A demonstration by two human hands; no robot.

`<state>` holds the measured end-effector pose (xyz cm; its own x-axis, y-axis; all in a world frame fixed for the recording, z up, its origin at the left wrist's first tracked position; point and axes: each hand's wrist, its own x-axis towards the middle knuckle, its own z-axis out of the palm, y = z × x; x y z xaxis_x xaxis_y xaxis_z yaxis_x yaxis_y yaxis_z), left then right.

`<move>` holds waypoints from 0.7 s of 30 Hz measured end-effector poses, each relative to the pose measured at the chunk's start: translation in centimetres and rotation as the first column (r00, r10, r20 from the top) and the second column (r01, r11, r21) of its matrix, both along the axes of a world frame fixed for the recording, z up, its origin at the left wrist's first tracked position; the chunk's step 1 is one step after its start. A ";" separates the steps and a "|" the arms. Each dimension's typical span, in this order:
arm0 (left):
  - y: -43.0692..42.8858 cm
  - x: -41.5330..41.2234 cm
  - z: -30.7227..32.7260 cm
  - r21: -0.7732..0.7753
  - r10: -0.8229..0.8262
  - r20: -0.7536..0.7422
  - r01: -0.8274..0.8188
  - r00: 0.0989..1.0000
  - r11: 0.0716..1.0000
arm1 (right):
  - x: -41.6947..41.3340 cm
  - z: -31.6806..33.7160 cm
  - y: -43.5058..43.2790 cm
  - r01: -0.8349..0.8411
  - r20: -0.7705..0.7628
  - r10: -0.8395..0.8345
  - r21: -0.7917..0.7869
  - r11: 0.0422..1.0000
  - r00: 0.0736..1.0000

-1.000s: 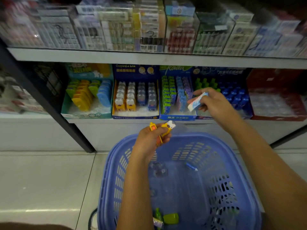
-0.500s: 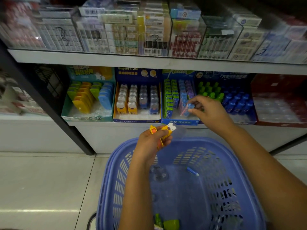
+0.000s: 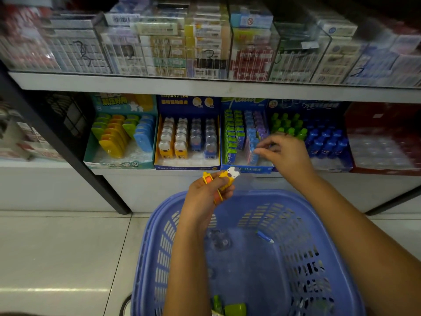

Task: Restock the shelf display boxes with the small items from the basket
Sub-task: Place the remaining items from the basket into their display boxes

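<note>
A second ago my right hand [image 3: 287, 156] carried a small blue-and-white packet in front of the shelf. Now its fingers [image 3: 262, 151] sit pinched at the blue row inside the blue cardboard display box [image 3: 247, 169], so that packet looks delivered, though I cannot tell whether they have let go. My left hand [image 3: 202, 197] grips small yellow bear-topped plastic items [image 3: 227, 179] over the violet-blue slotted plastic basket [image 3: 250, 194]. A small blue stick [image 3: 265, 237] and green pieces [image 3: 234, 309] wait in the basket. The white upper shelf edge [image 3: 205, 87] overhangs the box, and the rows leave little room.
</note>
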<state>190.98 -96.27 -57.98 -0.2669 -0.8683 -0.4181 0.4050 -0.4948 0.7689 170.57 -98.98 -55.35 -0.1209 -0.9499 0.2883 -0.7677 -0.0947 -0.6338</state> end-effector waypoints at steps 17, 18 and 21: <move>-0.5 2.3 0.3 -0.259 0.121 -0.091 -0.141 0.988 0.955 | 8.2 3.1 0.9 -0.335 0.531 0.196 0.178 0.925 0.825; -0.6 2.6 0.2 -0.243 0.160 -0.070 -0.173 0.985 0.954 | 8.7 3.1 0.6 -0.312 0.509 0.199 0.146 0.939 0.837; -1.1 4.1 0.1 -0.133 0.357 0.053 -0.347 0.933 0.928 | 10.0 3.1 -1.2 -0.205 0.343 0.175 0.051 0.977 0.923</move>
